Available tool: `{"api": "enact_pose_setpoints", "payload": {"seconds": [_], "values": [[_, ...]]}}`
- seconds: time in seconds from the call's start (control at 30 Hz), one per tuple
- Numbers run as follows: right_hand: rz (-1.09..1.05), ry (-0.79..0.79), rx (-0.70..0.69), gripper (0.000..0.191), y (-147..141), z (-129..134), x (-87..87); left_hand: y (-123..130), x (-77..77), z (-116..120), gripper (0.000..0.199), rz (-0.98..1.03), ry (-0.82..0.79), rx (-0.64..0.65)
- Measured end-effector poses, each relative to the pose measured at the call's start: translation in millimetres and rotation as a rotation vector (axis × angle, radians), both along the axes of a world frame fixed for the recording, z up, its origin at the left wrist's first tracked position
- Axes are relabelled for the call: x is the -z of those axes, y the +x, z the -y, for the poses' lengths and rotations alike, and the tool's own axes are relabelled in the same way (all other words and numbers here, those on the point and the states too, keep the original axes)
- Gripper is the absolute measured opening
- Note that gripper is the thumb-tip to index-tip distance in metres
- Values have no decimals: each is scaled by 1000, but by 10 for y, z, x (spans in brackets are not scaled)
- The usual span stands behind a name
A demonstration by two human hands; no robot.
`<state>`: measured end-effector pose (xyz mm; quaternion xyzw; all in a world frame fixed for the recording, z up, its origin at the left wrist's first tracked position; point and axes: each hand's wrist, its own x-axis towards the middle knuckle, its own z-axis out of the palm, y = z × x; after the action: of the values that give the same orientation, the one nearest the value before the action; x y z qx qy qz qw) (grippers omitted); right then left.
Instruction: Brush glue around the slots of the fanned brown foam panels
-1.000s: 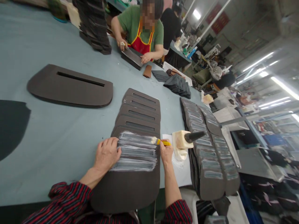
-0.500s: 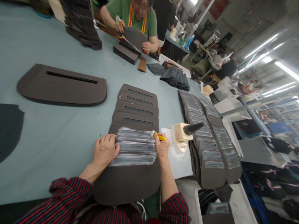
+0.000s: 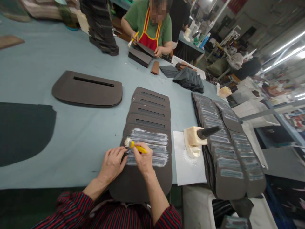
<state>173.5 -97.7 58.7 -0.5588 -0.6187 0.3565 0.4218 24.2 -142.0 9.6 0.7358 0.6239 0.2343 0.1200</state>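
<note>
My right hand [image 3: 144, 159] grips a yellow-handled brush [image 3: 132, 145], its pale bristles over the left part of the overlapped dark brown panels [image 3: 143, 183]. White streaks, which look like glue, run across the slotted strips of the nearer panels. Flat on the panels' left edge rests my left hand [image 3: 112, 163], fingers extended and holding nothing. Farther up the row, several panels with narrow slots show no white streaks. To the right, a cream-coloured container [image 3: 192, 135] with a black cone-shaped spout stands on a white sheet [image 3: 182, 168].
Streaked panels [image 3: 227, 178] lie in two overlapping rows at the right. One slotted panel [image 3: 88, 90] and a dark green piece [image 3: 26, 130] are on the left. Across the table, a co-worker in a green shirt [image 3: 135, 16] holds a brush and a dark piece.
My right hand has carried the brush from the right end of the streaked strips to the left end, near my left hand. The co-worker has lowered the dark piece. The view has shifted left.
</note>
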Motion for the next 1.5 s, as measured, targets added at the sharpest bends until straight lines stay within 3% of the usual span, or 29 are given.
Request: {"api": "enact_pose_setpoints", "payload": {"seconds": [0.1,0.23,0.3,0.4,0.5,0.57,0.63,0.77,0.83,1.0,1.17,1.23,1.33,1.43,1.5], "values": [[20,-63,103,16,378,-8,62,62,5,29,28,-36,4,-34],[80,-120,443,14,1268,64,-13,81,9,16,27,-45,5,-44],[138,-67,571,13,1463,102,-80,80,11,14,27,-44,5,-47],[139,22,518,14,1153,146,-129,84,13,19,27,-49,8,-50],[76,29,206,15,530,175,-92,87,15,31,27,-57,14,-42],[61,15,86,14,340,182,-33,85,18,38,28,-60,19,-38],[51,-13,145,13,474,196,24,81,24,41,28,-60,27,-36],[89,-39,442,13,1217,251,46,82,28,38,27,-59,35,-33],[145,-24,495,14,1448,261,29,87,22,39,27,-64,35,-30],[292,21,434,19,1463,245,-23,67,8,52,25,-65,36,-21],[188,-9,534,18,1478,104,-174,24,-19,-124,22,32,15,-45],[124,15,521,20,1351,-30,-231,42,-52,-286,24,52,21,-43],[56,56,365,21,875,-267,-251,114,-101,-542,25,-6,23,-34],[27,94,162,17,319,-470,-156,194,-114,-697,28,-118,9,-66],[12,79,87,15,150,-560,-41,225,-104,-730,29,-179,-2,-78]]}}
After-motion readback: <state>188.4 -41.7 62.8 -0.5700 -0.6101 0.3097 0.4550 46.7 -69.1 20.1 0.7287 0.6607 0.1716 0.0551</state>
